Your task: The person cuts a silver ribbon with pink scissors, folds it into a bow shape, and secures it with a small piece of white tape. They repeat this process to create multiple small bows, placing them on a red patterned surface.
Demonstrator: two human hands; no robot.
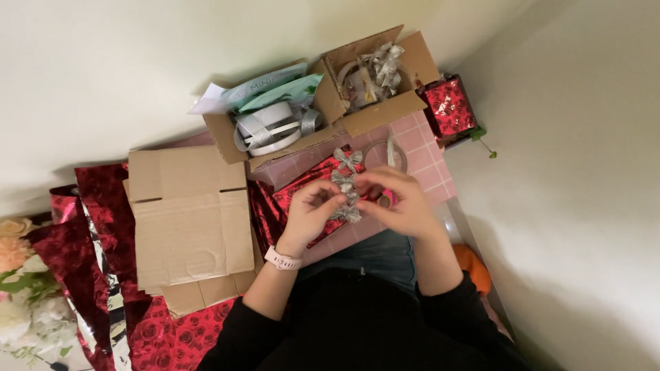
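My left hand [311, 213] and my right hand [400, 203] meet over a box wrapped in shiny red rose-patterned paper [297, 194] that lies on a pink tiled surface. Both hands pinch a strip of small silver ribbon bows [346, 187]. One bow of the strip lies above my fingers and another hangs below them. I wear a pale watch [282, 260] on my left wrist and black sleeves.
A flattened cardboard sheet [189, 220] lies to the left on red rose wrapping paper [103, 206]. Two open cardboard boxes [330, 96] with ribbon rolls [268, 127] and silver bows stand behind. A small red wrapped box [448, 106] sits at the back right, flowers [17, 275] at far left.
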